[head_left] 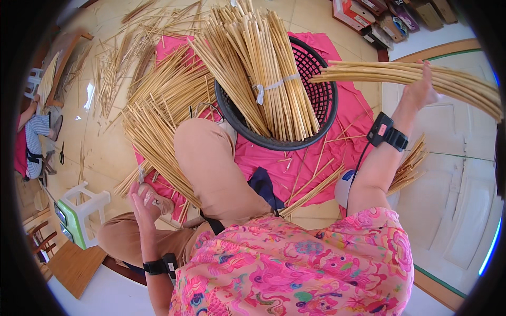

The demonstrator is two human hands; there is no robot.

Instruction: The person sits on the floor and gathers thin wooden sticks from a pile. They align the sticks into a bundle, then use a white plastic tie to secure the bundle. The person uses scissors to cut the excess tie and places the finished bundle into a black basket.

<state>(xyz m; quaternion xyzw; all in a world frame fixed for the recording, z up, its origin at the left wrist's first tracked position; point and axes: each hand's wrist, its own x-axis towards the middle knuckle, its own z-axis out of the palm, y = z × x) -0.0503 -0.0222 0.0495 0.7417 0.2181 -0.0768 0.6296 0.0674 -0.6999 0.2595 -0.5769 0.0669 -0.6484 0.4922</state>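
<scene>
Off to the right, my right hand (420, 90) is closed around a bundle of long, thin tan stalks (369, 72), raised and lying roughly sideways. My left hand (140, 205) is held up beside my knee at the lower left, fingers stretched and empty. In front of me stands a black mesh basket (328, 108). Upright stalk bundles (284, 102) lean in it, one tied with a white strip (276, 85). A large heap of loose stalks (158, 139) lies left of the basket, close to my left hand.
Pink cloth (253, 163) is spread under the basket. Scattered stalks (116, 63) cover the floor at far left. A white-and-green plastic stool (84, 210) stands at left, beyond which another person (38, 139) sits. Boxes (363, 18) line the far right, near a white door (448, 195).
</scene>
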